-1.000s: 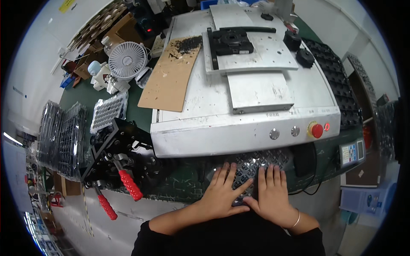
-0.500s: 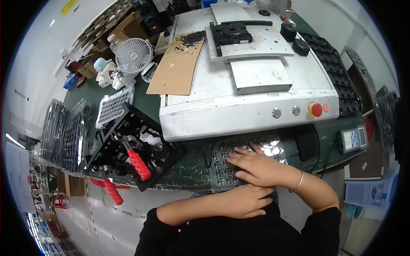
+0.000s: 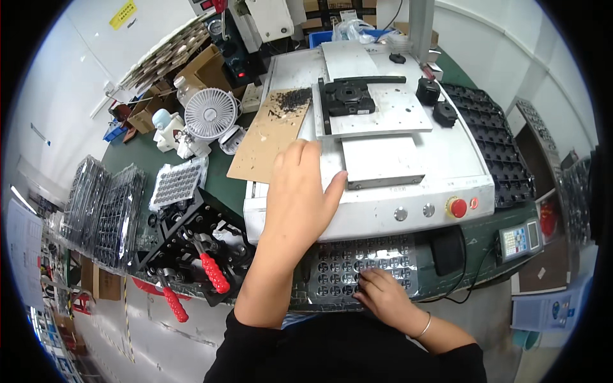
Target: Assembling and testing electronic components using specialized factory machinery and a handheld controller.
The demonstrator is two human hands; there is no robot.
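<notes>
My left hand (image 3: 297, 191) reaches forward over the front of the white machine (image 3: 313, 223), fingers stretched and thumb apart, with nothing seen in it. Its fingertips lie near the brown board (image 3: 255, 153), which carries a heap of small black pieces (image 3: 294, 100). Close to my body, my right hand (image 3: 386, 299) rests at the clear plastic tray (image 3: 319, 299) of round dark parts. Its fingers are bent in toward the thumb; whatever they pinch is too small to make out. On the machine's raised plate (image 3: 396, 118) sits a black square fixture (image 3: 349, 97).
A black clamp jig (image 3: 185, 239) with red handles stands left of the machine. Behind it are a parts tray (image 3: 179, 182) and a white fan (image 3: 211, 115). On the right lie a black moulded tray (image 3: 488, 147), a red button (image 3: 456, 207) and a keypad device (image 3: 520, 241).
My left hand has left its place beside the right hand and moved forward over the machine. My right hand has drawn back a little on the tray, its fingers now curled. The view has tilted up.
</notes>
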